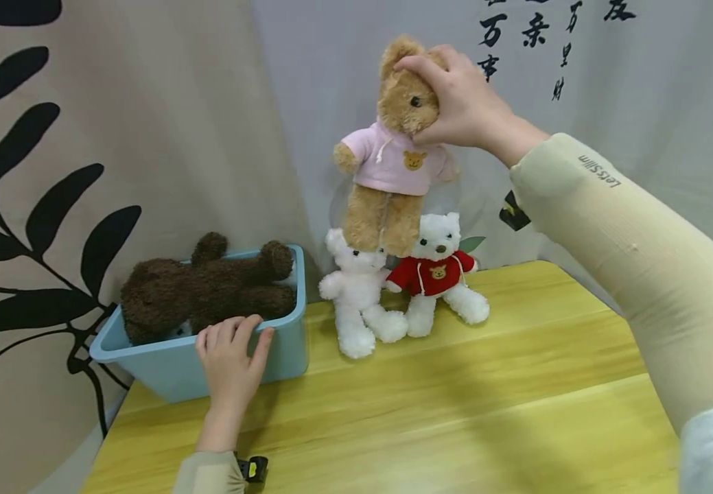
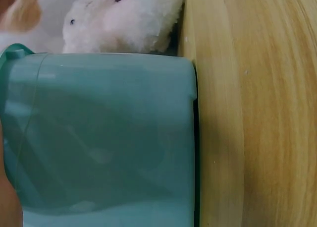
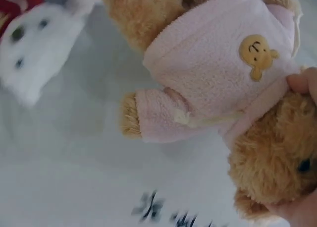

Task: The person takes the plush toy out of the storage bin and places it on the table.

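Note:
My right hand [image 1: 464, 99] grips a tan teddy bear [image 1: 387, 213] in a pink hoodie by its head, holding it upright in the air against the curtain. Its feet overlap the top of a white teddy bear [image 1: 356, 295] in the head view. Beside that one sits another white bear [image 1: 436, 237] in a red hoodie. My left hand [image 1: 229, 360] rests on the near rim of a light blue bin [image 1: 171, 374], fingers over the edge. Inside the bin a dark brown teddy bear [image 1: 208, 291] lies on its back; something pale under it is mostly hidden.
The wooden table [image 1: 393, 425] carries the bin at its left and the white bears at its back edge. Behind hangs a pale curtain [image 1: 208, 123] with black leaf prints and written characters. The left wrist view shows the bin's side wall [image 2: 99, 138] close up.

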A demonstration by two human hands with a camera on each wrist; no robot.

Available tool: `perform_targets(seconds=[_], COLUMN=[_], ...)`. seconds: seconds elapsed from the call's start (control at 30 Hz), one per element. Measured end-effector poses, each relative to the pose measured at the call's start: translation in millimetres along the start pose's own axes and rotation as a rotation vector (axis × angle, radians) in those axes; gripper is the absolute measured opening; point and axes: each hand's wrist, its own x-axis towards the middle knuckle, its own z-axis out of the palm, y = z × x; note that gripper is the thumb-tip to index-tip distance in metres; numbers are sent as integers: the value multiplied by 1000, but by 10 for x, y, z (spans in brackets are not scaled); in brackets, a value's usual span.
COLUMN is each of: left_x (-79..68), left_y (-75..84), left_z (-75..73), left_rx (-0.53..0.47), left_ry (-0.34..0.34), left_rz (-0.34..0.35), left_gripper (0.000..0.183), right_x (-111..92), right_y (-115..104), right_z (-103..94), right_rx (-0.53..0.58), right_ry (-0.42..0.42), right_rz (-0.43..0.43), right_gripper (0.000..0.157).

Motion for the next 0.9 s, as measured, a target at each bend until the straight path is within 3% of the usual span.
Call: perform_targets(seconds=[0.13,0.3,0.5,0.73,0.9], left_x=[5,-51,-94,-92,-116], left_y=[-35,-106,-190,-225,-231], left_z=[4,-52,-168,-209,-264], left_rx=[1,17,56,64,82], left_ry=[-11,-21,-62,-33,-54], left_rz=[-4,-15,-24,-20,-28], left_gripper=[46,47,49,51,50], right_x=[-206,-464,-699,-914,-1042], right_y=[292,595,922,1198,1324], right_z=[-161,-170,-34,207,464], right_rx=[-44,-83,-40,-67,-84], right_ry=[-53,-120,-161,-205,-202], right_rz=[14,26,44,36,-4], right_gripper=[94,102,113,94,88])
